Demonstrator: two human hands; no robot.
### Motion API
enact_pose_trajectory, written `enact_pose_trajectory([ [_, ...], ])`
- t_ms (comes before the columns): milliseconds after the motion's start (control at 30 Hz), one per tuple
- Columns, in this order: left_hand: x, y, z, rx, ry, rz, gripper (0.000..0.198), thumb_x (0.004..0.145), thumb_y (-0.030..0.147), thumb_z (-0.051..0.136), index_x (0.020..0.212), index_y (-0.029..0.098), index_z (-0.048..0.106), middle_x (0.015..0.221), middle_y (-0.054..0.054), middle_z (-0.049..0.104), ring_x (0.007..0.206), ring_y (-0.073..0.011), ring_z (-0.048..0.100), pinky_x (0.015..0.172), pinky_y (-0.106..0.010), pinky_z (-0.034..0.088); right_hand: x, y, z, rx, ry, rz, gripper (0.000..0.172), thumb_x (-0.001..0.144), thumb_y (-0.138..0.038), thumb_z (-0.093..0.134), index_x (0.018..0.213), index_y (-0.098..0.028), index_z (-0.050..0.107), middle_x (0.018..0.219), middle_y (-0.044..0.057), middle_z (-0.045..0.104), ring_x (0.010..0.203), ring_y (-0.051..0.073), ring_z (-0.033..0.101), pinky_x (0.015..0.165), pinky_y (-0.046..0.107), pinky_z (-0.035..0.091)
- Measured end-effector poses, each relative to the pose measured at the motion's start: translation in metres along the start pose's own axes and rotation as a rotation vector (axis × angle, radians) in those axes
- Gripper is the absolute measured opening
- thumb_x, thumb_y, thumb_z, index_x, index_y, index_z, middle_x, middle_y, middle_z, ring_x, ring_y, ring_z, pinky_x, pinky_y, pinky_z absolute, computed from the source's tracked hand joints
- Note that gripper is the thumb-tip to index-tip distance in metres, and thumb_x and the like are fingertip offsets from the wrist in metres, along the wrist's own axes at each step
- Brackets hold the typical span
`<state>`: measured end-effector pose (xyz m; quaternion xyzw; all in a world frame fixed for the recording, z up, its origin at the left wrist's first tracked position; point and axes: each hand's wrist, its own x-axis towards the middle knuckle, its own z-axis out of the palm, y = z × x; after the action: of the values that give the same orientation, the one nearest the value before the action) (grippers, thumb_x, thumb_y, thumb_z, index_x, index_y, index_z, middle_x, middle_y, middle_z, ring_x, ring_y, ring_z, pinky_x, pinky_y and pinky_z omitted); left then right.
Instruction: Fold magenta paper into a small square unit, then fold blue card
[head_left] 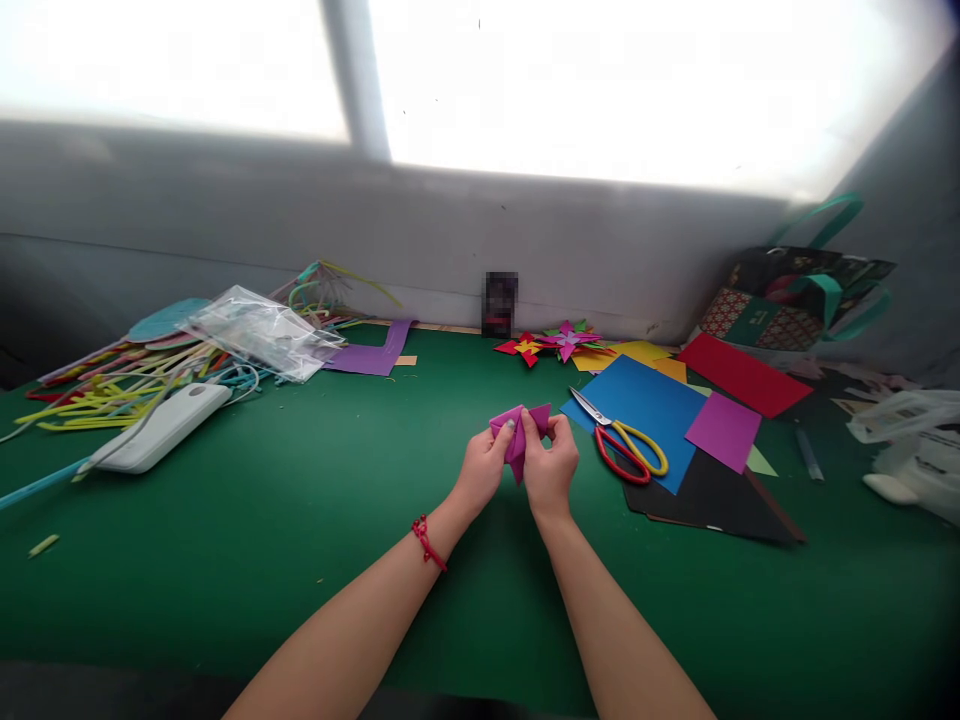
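Note:
A folded piece of magenta paper point(516, 452), with pointed corners, is held up over the green table between both my hands. My left hand point(484, 460) pinches its left side, thumb on top. On the other side, my right hand point(549, 458) grips the paper with the thumb pressed near its middle and the fingers curled behind. The fingertips behind the paper are partly hidden. Closest to my right hand lie scissors point(622, 440) with one red and one yellow handle, resting on a blue paper sheet point(652, 395).
Red point(742, 375), magenta point(724, 430) and black sheets point(705, 495) lie to the right, near a patterned gift bag point(780, 300). Folded paper flowers point(568, 340) sit by the wall. Leftward are a white power strip point(161, 430), a clear plastic bag point(262, 335), pipe cleaners point(97, 400) and purple paper point(367, 358).

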<state>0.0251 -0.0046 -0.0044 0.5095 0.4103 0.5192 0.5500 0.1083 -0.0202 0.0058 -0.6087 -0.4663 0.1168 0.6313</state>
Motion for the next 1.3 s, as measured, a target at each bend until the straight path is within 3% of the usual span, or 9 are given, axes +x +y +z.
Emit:
enact_pose_trajectory([
  [367,0.007,-0.002,-0.012,-0.050,-0.126,-0.127,0.040,0.075,0.050,0.052,0.069,0.011,0.060,0.060,-0.002,0.056,0.057,-0.0123,0.051,0.058,-0.025,0.045,0.014,0.011,-0.008,0.198,-0.251,0.062,0.025,0.076,-0.038,0.057,0.064,-0.019,0.047,0.060,-0.005,0.048,0.057,0.011,0.044,0.056,0.023,0.037],
  [567,0.009,0.003,-0.016,-0.126,-0.159,-0.196,0.032,0.068,0.042,0.063,0.072,0.010,0.061,0.064,-0.003,0.060,0.061,-0.0157,0.057,0.060,-0.031,0.050,0.015,0.015,-0.007,0.334,-0.259,0.160,0.023,0.073,-0.038,0.061,0.068,-0.018,0.052,0.063,-0.003,0.053,0.058,0.012,0.048,0.055,0.023,0.040],
  [700,0.011,0.006,-0.021,-0.187,-0.060,-0.244,0.033,0.070,0.042,0.062,0.080,0.010,0.063,0.069,-0.005,0.063,0.065,-0.0172,0.059,0.062,-0.032,0.050,0.017,0.011,-0.006,0.509,-0.446,0.236,0.022,0.075,-0.038,0.060,0.085,-0.018,0.059,0.080,0.003,0.062,0.075,0.017,0.057,0.068,0.027,0.045],
  [833,0.012,0.007,-0.025,-0.242,-0.064,-0.261,0.037,0.072,0.042,0.060,0.086,0.008,0.063,0.078,-0.009,0.064,0.069,-0.0171,0.060,0.064,-0.030,0.050,0.016,0.008,-0.007,0.572,-0.641,0.223,0.027,0.071,-0.035,0.064,0.094,-0.020,0.061,0.091,0.004,0.064,0.087,0.020,0.058,0.077,0.032,0.045],
  [1033,0.015,0.006,-0.025,-0.182,-0.078,-0.244,0.047,0.073,0.053,0.054,0.088,0.010,0.061,0.075,-0.008,0.064,0.066,-0.0179,0.061,0.057,-0.030,0.051,0.017,0.014,-0.004,0.522,-0.557,0.193,0.030,0.070,-0.037,0.064,0.093,-0.018,0.061,0.088,0.005,0.065,0.084,0.020,0.058,0.076,0.034,0.046],
  [1133,0.016,0.007,-0.025,-0.139,-0.078,-0.216,0.041,0.074,0.052,0.054,0.079,0.011,0.057,0.063,-0.005,0.060,0.054,-0.0147,0.059,0.050,-0.026,0.049,0.020,0.019,-0.004,0.499,-0.486,0.212,0.030,0.070,-0.038,0.064,0.091,-0.018,0.059,0.084,0.005,0.064,0.080,0.019,0.058,0.074,0.032,0.045],
  [1200,0.016,0.009,-0.027,-0.156,-0.144,-0.222,0.036,0.074,0.048,0.055,0.073,0.013,0.052,0.058,-0.002,0.057,0.048,-0.0116,0.055,0.046,-0.023,0.046,0.022,0.021,-0.006,0.505,-0.473,0.230,0.026,0.070,-0.037,0.064,0.086,-0.018,0.058,0.079,0.003,0.063,0.075,0.017,0.057,0.070,0.029,0.045],
  [1300,0.013,0.012,-0.029,-0.211,-0.274,-0.239,0.029,0.074,0.043,0.057,0.079,0.014,0.052,0.058,0.000,0.055,0.048,-0.0095,0.053,0.046,-0.021,0.045,0.023,0.020,-0.008,0.520,-0.493,0.247,0.023,0.071,-0.038,0.062,0.079,-0.018,0.055,0.074,0.001,0.060,0.069,0.014,0.056,0.065,0.026,0.044],
])
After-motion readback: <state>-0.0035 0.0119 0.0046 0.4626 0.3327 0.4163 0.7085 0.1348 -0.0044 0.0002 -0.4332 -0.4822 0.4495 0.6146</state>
